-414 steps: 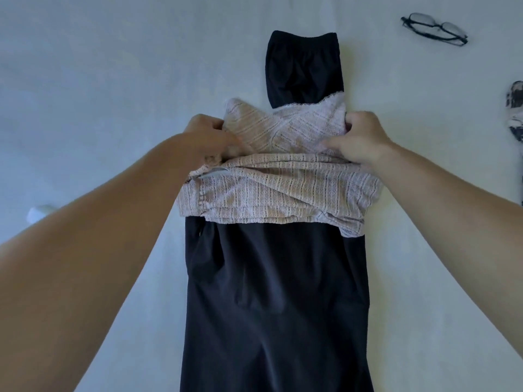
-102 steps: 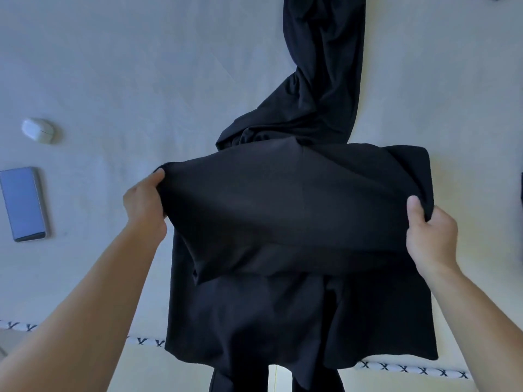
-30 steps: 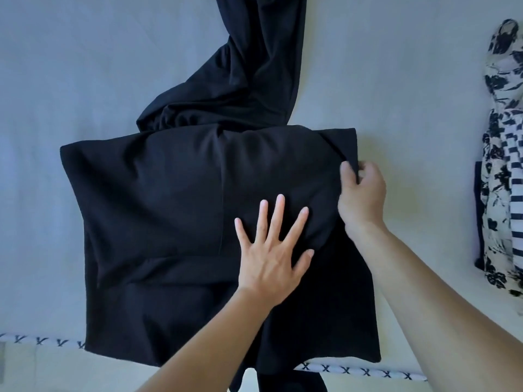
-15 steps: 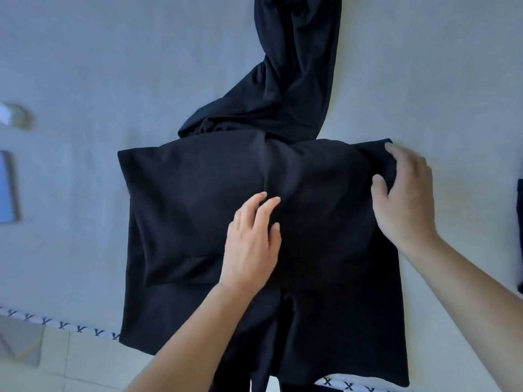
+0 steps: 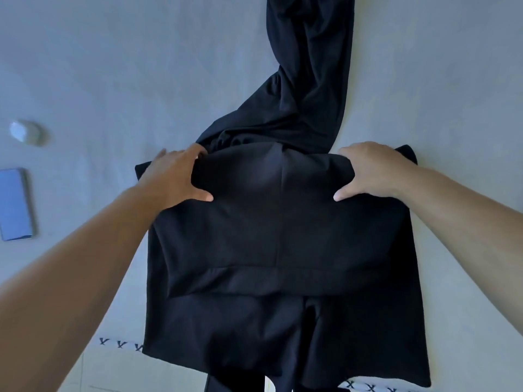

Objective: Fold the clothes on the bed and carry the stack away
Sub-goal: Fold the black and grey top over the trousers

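Observation:
A black garment lies spread on the pale bed sheet, its near part folded over into a wide rectangle and a long twisted length running away toward the top of the view. My left hand holds the folded layer's far left edge, thumb on top and fingers curled over the fold. My right hand holds the far right edge the same way. The garment's near end hangs over the bed's front edge.
A blue phone lies at the far left of the bed, and a small white earbud case sits behind it. The bed's front edge with a patterned trim runs along the bottom, floor tiles below it.
My left hand has moved from the middle of the fabric to its far left edge. My right hand has shifted inward along the far right edge. Both now grip the fold.

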